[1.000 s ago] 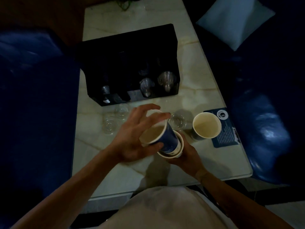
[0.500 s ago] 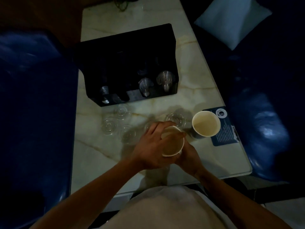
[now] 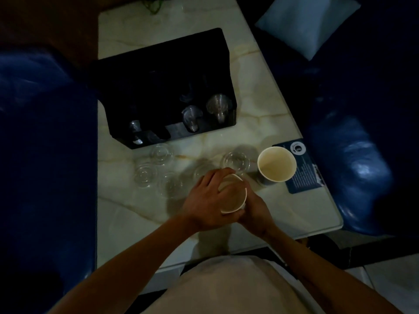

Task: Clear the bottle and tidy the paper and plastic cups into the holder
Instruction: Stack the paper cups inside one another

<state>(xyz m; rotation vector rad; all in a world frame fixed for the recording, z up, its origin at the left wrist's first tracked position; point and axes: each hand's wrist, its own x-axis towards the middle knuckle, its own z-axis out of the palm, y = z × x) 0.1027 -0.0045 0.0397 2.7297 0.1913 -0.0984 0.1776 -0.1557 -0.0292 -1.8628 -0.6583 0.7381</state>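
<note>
Both hands wrap a stack of nested paper cups point(image 3: 233, 197) upright over the marble table point(image 3: 260, 87). My left hand point(image 3: 207, 200) grips its left side and rim; my right hand point(image 3: 255, 208) holds its right side and base. Another paper cup point(image 3: 276, 166) stands alone just to the right. Several clear plastic cups point(image 3: 161, 152) stand scattered on the table beyond my hands, one point(image 3: 235, 160) close to my fingers. The black cup holder point(image 3: 163, 64) sits behind them with clear cups point(image 3: 218, 105) in its right slots. No bottle is visible.
A dark blue card point(image 3: 301, 168) lies by the right table edge under the lone paper cup. Blue seats point(image 3: 40, 155) flank the table on both sides, and a pale cushion point(image 3: 306, 23) rests at the far right. The scene is dim.
The tilted blue paper cup in my left hand went down into the cup my right hand held; both hands now close around the nested stack.
</note>
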